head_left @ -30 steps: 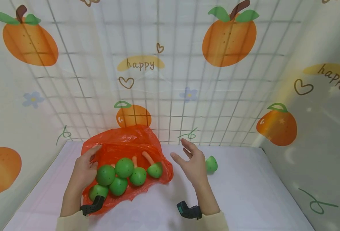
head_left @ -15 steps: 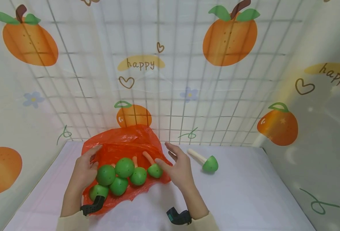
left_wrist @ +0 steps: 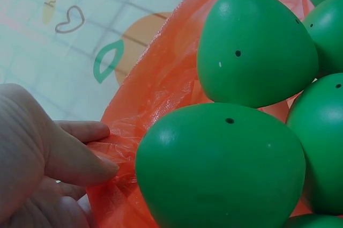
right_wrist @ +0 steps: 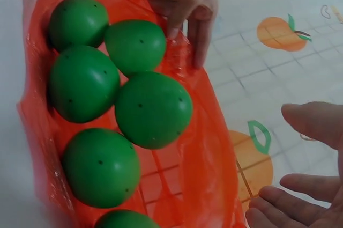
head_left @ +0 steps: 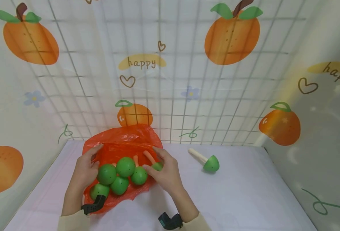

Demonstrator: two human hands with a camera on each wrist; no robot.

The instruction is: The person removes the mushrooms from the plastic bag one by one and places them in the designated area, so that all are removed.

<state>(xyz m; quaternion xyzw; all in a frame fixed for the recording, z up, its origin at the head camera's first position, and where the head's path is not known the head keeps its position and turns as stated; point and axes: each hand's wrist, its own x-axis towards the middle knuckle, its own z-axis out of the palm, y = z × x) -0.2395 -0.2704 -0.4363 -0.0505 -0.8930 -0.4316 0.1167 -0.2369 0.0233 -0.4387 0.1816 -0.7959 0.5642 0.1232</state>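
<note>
A red plastic bag [head_left: 121, 137] lies spread on the table with several toy mushrooms [head_left: 125, 166] in it, their green caps dotted black and pale stems pointing back. My left hand [head_left: 84, 171] pinches the bag's left edge; in the left wrist view, its thumb and fingers [left_wrist: 80, 163] hold the crumpled film beside a cap. My right hand [head_left: 168, 171], thumb and fingers spread, hovers by the bag's right side and partly covers the rightmost cap in the head view. In the right wrist view, that hand [right_wrist: 308, 174] holds nothing.
One toy mushroom [head_left: 211, 164] lies outside the bag, right of my right hand, its white stem pointing back left. The white tabletop [head_left: 245, 192] meets a printed curtain [head_left: 184, 70] over a wire grid at the back. Curtain also hangs at both sides.
My right hand has moved left from beside the loose mushroom to the bag's right side, uncovering that mushroom's stem. My left hand keeps its place on the bag.
</note>
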